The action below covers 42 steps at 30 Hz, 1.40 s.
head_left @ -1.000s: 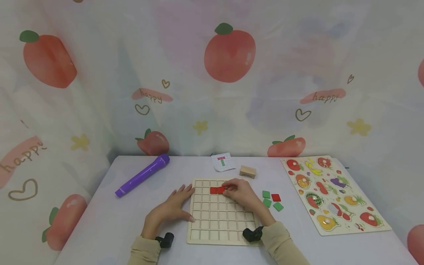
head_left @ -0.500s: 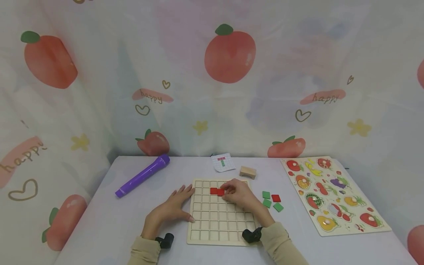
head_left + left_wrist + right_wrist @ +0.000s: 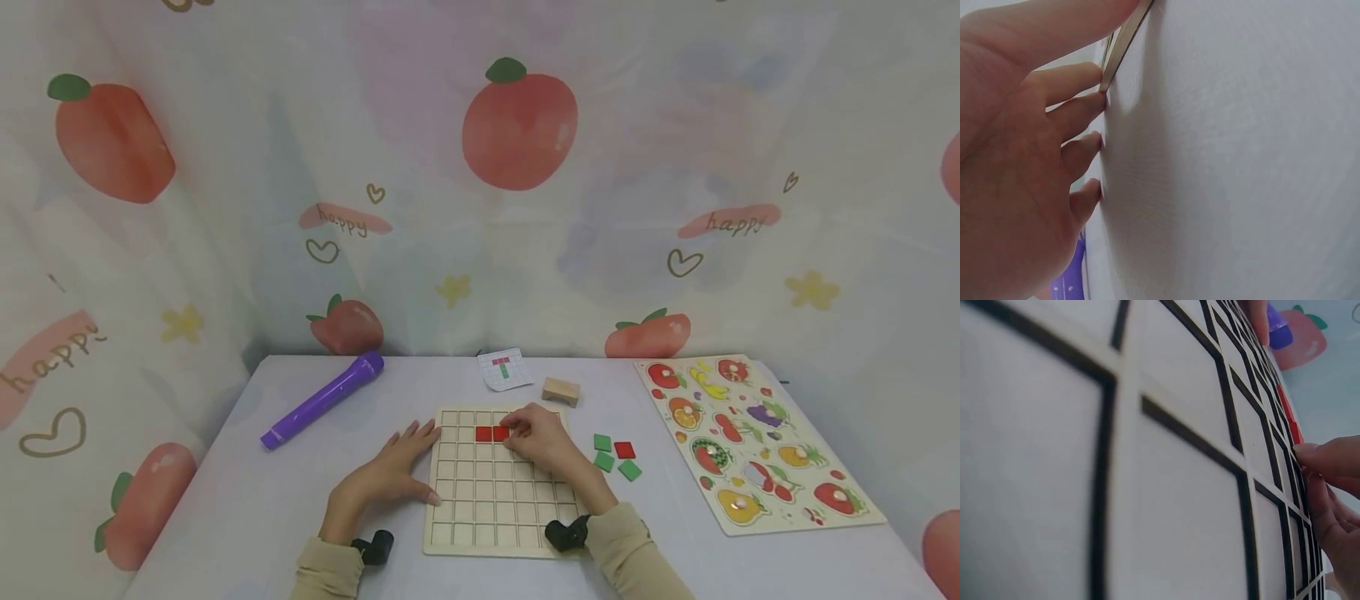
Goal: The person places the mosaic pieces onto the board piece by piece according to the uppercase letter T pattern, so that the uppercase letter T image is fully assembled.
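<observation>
A wooden grid board (image 3: pixel 465 487) lies on the table. Two red square tiles sit side by side near its far edge, the left tile (image 3: pixel 483 434) flat in a cell. My right hand (image 3: pixel 546 437) pinches the right-hand red tile (image 3: pixel 500 433) at its right edge with thumb and index finger; in the right wrist view the fingertips (image 3: pixel 1302 450) meet the red edge. My left hand (image 3: pixel 390 468) rests with fingers spread against the board's left side. In the left wrist view its fingertips (image 3: pixel 1094 140) touch the white tabletop and the board's edge.
Several green tiles (image 3: pixel 602 442) and one red tile (image 3: pixel 625 450) lie right of the board. Behind it are a pattern card (image 3: pixel 517 377) and a small wooden block (image 3: pixel 561 391). A purple toy microphone (image 3: pixel 322 402) lies left, a fruit puzzle board (image 3: pixel 738 479) far right.
The right-hand red tile, slightly askew half a second ago, now sits level in its row beside the other. My right fingers have shifted only slightly with it. My left hand has stayed put.
</observation>
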### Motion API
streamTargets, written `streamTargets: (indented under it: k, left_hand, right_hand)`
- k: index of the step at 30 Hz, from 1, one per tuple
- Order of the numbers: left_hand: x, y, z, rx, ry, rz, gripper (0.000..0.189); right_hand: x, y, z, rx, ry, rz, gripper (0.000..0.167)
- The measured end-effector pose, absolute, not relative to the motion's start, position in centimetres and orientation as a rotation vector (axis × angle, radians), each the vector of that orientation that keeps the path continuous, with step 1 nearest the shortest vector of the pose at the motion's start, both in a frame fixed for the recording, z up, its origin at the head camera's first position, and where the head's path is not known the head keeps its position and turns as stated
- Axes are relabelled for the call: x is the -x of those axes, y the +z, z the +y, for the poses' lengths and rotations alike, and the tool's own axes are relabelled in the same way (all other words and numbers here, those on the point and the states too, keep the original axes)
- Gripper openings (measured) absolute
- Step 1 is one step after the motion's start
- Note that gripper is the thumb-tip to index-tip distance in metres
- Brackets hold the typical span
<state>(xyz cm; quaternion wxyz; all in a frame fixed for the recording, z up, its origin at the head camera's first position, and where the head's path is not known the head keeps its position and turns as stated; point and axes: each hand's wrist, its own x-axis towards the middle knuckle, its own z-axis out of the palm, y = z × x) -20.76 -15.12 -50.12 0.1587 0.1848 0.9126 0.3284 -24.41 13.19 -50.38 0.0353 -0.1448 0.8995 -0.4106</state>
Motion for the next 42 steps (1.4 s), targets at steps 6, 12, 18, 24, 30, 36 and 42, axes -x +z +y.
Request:
streamTargets:
  k: [6,12,18,24,30,36,42]
  left_hand:
    - [20.8,-50.1,-15.1,-0.521,0.943,2.596,0.108]
    - [20.9,-50.1,-15.2,-0.525,0.935,2.607,0.107]
    - [21.0,-50.6,-15.5,-0.533,0.935,2.615,0.107]
    - [21.0,-50.6,-15.4,-0.542,0.944,2.604,0.107]
    - [20.8,-50.0,-15.2,-0.532,0.937,2.607,0.106]
    - [20.6,-49.9,-15.2,-0.526,0.929,2.609,0.107]
    - [20.6,-50.0,-15.2,-0.524,0.944,2.607,0.107]
  right_hand:
    - [23.8,-50.3,13.6,0.436,-1.284,2.773,0.023]
    - [23.3,-50.2,13.8,0.377,-1.311,2.785,0.024]
    - [23.8,-50.4,13.1,0.483,-1.242,2.798,0.024]
    - [24.3,-50.3,12.6,0.494,-1.187,2.811,0.022]
    - [24.5,-50.4,12.8,0.481,-1.166,2.853,0.018]
    - [23.9,-50.5,13.4,0.458,-1.223,2.843,0.02]
    - [23.0,-50.2,14.5,0.364,-1.342,2.84,0.02]
